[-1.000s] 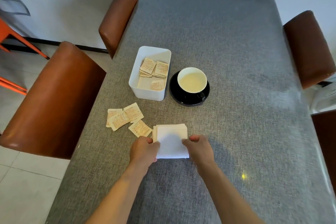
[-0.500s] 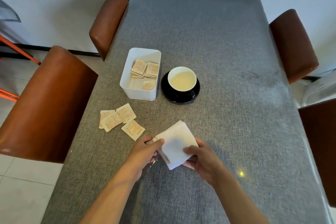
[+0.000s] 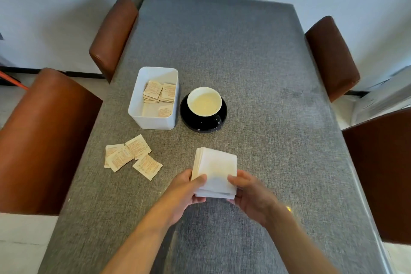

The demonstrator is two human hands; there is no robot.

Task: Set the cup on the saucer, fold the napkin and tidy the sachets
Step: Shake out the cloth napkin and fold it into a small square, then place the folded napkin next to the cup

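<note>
I see both hands gripping the folded white napkin above the table: left hand and right hand fingers pinch its near corners. Cup sits on the black saucer; four sachets lie loose, left.

Cup on saucer, folded napkin, loose sachets

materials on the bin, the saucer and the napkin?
White bin: likely plastic, matte, with thin walls and rounded corners. Saucer: glossy black, probably glazed ceramic, going by the sheen on its rim. Napkin: thin white paper or tissue, layered edges visible, held by the left hand and right hand.
</note>
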